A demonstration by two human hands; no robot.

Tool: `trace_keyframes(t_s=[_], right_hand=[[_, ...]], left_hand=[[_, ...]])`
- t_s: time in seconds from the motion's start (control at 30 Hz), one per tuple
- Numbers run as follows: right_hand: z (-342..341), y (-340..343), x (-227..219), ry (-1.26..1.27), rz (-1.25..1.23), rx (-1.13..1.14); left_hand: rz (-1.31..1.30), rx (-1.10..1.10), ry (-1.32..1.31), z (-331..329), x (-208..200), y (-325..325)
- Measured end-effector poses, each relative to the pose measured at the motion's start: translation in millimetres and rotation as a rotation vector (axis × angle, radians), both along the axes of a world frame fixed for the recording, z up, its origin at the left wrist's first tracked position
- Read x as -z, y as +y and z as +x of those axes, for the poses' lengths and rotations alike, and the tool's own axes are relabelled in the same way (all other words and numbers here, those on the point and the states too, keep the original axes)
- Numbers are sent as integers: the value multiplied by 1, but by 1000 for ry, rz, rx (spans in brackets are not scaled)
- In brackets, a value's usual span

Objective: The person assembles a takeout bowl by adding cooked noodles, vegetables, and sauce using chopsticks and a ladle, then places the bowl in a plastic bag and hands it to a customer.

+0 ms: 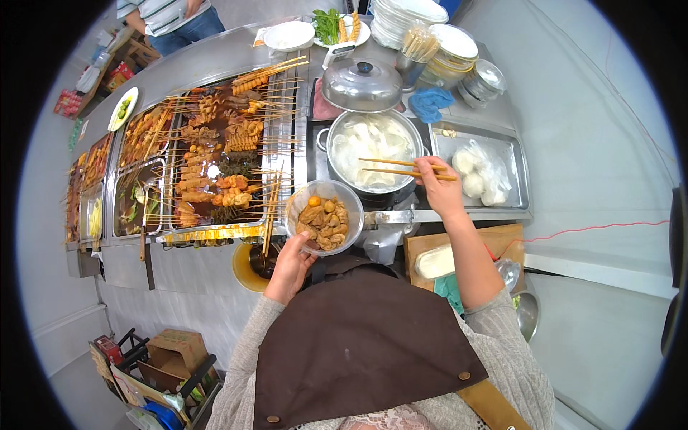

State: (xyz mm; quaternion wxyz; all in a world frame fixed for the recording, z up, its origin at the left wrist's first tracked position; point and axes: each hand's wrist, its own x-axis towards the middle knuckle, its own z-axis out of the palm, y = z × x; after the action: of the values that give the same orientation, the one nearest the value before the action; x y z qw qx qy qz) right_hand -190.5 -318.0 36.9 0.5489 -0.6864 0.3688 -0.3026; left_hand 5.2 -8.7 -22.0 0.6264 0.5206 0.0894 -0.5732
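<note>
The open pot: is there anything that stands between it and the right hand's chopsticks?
Nothing visible stands in the way: the chopsticks in the right hand reach over the pot, and the lid is at its far side, leaving the opening uncovered.

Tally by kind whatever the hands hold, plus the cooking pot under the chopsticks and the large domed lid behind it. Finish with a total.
Chopsticks, in the right hand: 2
Tub, in the left hand: 1
Pot: 1
Lid: 1
Total: 5
</note>
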Motion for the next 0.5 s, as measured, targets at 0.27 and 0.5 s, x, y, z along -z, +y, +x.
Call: trace_keyframes(t_s=[0.27, 0.5], right_hand=[[33, -40, 37, 142, -185, 76], [1, -62, 49, 154, -257, 206]], left_hand=[[-42, -11, -12, -3, 0, 1], [-28, -8, -3, -1, 0, 0]])
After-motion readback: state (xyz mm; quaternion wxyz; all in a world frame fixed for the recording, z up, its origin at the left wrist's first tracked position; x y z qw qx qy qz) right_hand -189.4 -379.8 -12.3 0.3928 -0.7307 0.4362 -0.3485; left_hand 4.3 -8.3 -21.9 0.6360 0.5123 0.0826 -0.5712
